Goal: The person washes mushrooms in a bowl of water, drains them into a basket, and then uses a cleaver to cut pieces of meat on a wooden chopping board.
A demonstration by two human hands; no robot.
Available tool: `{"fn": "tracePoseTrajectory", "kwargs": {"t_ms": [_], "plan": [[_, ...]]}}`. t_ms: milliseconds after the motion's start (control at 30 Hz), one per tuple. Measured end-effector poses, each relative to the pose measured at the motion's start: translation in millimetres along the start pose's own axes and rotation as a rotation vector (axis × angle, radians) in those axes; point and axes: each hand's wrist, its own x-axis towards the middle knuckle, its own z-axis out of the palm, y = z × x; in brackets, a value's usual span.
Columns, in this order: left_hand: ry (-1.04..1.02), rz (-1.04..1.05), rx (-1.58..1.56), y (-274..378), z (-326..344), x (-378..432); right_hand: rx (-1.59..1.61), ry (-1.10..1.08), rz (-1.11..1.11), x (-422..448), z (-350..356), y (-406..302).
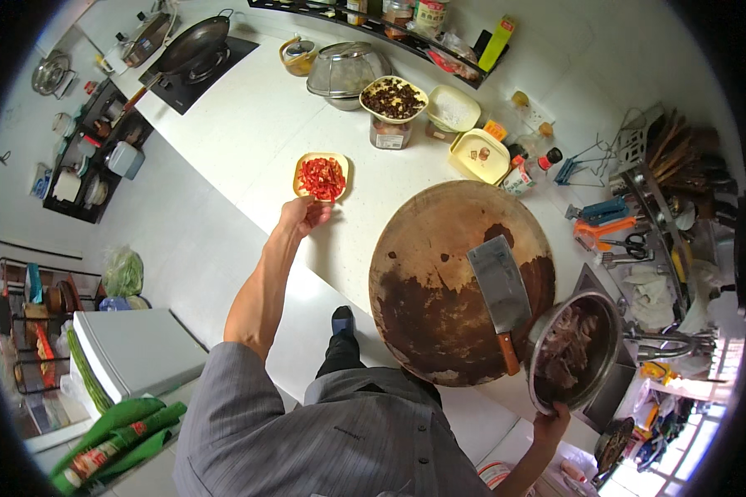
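Observation:
My left hand (pixel 308 215) is at the near edge of a small yellow dish (pixel 347 163) of chopped red chillies (pixel 321 178); whether it grips the dish or only touches it I cannot tell. At the right, my right hand (pixel 551 425) holds the rim of a steel bowl (pixel 610 310), tilted, with pieces of meat (pixel 566 348) in it. Between my hands lies a large round wooden chopping board (pixel 423 248), wet and dark over its near part. A cleaver (pixel 501 286) with a wooden handle rests on the board, its handle close to the bowl.
Behind the board stand a dish of dark chopped food (pixel 394 99), a dish of white powder (pixel 454 109), a yellow container (pixel 482 158) and bottles (pixel 550 158). A wok (pixel 193 46) sits on the hob (pixel 186 93) at the far left. The sink (pixel 609 397) is at the right.

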Motion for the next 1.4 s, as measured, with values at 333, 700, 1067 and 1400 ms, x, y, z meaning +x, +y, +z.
{"fn": "tracePoseTrajectory", "kwargs": {"t_ms": [333,700,1067,1400], "plan": [[-0.131,0.003,-0.103,53.8,-10.3,61.2,-0.119,-0.162,0.169,-28.3,179.9,95.1],[-0.003,0.188,0.050,82.5,-103.7,-15.9,-0.403,-0.659,0.399,-72.5,434.6,225.0],[0.119,0.199,0.055,42.5,-152.5,-84.2,-0.367,-0.664,0.408,-65.0,445.8,310.8],[0.017,1.126,1.030,60.8,-49.5,-129.5,-0.900,-0.847,0.306,-89.9,390.9,239.0]]}}
